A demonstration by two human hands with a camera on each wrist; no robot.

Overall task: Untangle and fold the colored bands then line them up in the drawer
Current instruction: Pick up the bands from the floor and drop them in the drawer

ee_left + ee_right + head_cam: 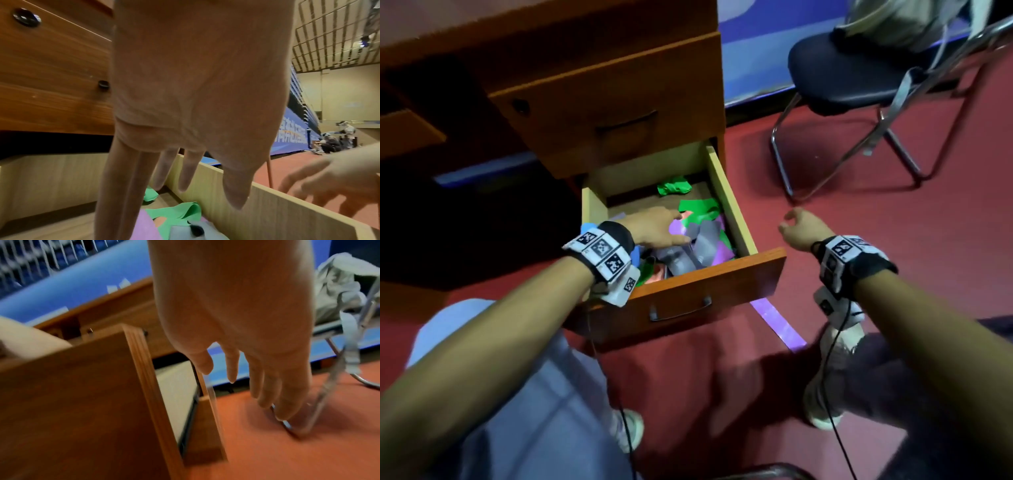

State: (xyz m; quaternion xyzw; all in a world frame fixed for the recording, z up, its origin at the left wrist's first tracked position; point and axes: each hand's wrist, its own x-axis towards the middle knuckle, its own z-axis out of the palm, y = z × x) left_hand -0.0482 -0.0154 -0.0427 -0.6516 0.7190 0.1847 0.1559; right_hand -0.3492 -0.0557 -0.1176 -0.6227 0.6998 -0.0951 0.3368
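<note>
Red carpet (pixel 859 240); open wooden drawer (pixel 732 202), tangled bands (pixel 702 236) inside. Chair (pixel 859 75) at two o'clock. My left hand (pixel 654 228) spread over bands; right hand (pixel 803 228) loose, empty.

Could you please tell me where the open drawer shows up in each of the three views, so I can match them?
Head: the open drawer sits centre frame, bands inside, left hand over them.
Left wrist: its pale right wall runs across the lower right.
Right wrist: its wooden front panel fills the lower left.
Shared landmark: the red floor.
</note>
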